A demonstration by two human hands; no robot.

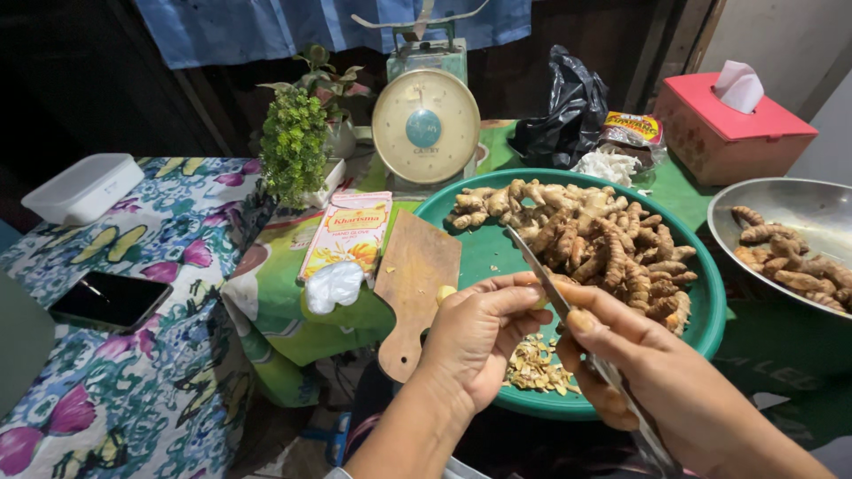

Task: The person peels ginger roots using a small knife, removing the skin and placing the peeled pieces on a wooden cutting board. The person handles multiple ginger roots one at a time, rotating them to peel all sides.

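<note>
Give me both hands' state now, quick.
Left hand: closed on a small root piece.
Right hand: closed on a knife.

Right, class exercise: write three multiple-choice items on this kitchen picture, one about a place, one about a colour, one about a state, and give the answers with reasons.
1. Where does the wooden cutting board lie?
A. Beside the green basin, on its left
B. Inside the metal bowl
C. On top of the scale

2. What colour is the tissue box?
A. Blue
B. Red
C. White

3. What is the right hand doing?
A. Resting open on the cloth
B. Gripping a knife
C. Holding a phone

Answers:
1 A: the board leans at the rim of the green basin, left of the heap of roots.
2 B: its sides and lid are red.
3 B: its fingers close round the knife, whose blade meets the small piece in the left hand.
</note>
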